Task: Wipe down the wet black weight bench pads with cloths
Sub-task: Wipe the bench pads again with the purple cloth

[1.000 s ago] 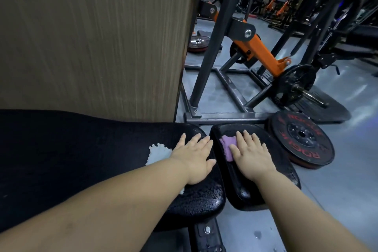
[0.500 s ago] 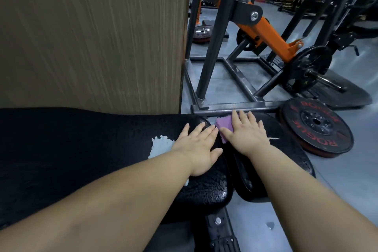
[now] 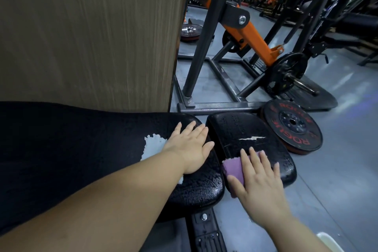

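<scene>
A long black bench pad (image 3: pixel 81 149) stretches from the left; its right end is beaded with water. My left hand (image 3: pixel 190 145) lies flat on that end with fingers straight, pressing a white cloth (image 3: pixel 152 146) that shows at its left side. A smaller black seat pad (image 3: pixel 245 131) sits just to the right, wet and with a white tear in its cover. My right hand (image 3: pixel 259 180) presses a purple cloth (image 3: pixel 233 168) flat on the near left part of this seat pad, fingers spread.
A wood-grain panel (image 3: pixel 92 37) rises behind the long pad. A black and red weight plate (image 3: pixel 292 127) lies on the grey floor right of the seat pad. A steel rack frame (image 3: pixel 214 106) with an orange arm stands beyond. The bench's frame (image 3: pixel 206 231) shows below.
My right hand has slid the purple cloth from the seat pad's far edge back to its near left part. My left hand stays on the white cloth.
</scene>
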Demonstrator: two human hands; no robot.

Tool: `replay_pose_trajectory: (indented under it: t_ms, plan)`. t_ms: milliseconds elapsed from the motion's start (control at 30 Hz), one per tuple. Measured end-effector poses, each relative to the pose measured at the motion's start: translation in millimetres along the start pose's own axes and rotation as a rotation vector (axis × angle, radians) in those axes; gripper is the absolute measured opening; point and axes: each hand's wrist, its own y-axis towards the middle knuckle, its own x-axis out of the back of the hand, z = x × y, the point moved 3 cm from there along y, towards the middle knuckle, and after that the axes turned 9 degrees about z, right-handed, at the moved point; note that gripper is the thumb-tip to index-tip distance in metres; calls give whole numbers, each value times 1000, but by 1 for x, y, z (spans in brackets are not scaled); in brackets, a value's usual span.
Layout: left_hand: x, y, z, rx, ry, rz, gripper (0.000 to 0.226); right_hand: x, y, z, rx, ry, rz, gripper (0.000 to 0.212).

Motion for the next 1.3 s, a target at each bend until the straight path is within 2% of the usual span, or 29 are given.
replay_pose_trajectory:
  t_ms: [67, 167, 367, 600, 833, 1000, 1067, 1133, 1233, 1300]
  plan:
    - [0, 0, 0, 0, -5, -10, 61, 8, 18, 4, -4, 0, 49, 92]
    - [0, 0, 1, -2, -19, -26, 61, 21, 55, 10, -19, 56, 77, 80]
    - [-2, 1, 2, -3, -30, -61, 61, 35, 140, 41, 22, 86, 112, 79]
    - [0, 1, 2, 12, -8, -55, 60, 47, 193, 59, 52, 78, 187, 61]
    - [-1, 1, 2, 19, 4, -39, 60, 36, 125, 31, 204, 155, 151, 66]
    - [-1, 0, 3, 14, -6, -35, 60, 14, 29, -2, 152, 107, 117, 74]
    - [-2, 1, 3, 11, -2, -34, 61, 9, 10, -10, 119, 129, 112, 70]
    - [-2, 1, 3, 9, 0, -30, 61, 10, 5, -11, 92, 152, 90, 71]
    - [-1, 1, 2, 14, 15, -32, 62, 14, 21, -7, 69, 121, 87, 85]
    - [-1, 1, 1, 18, 25, -33, 62, 17, 38, -4, 64, 133, 96, 84]
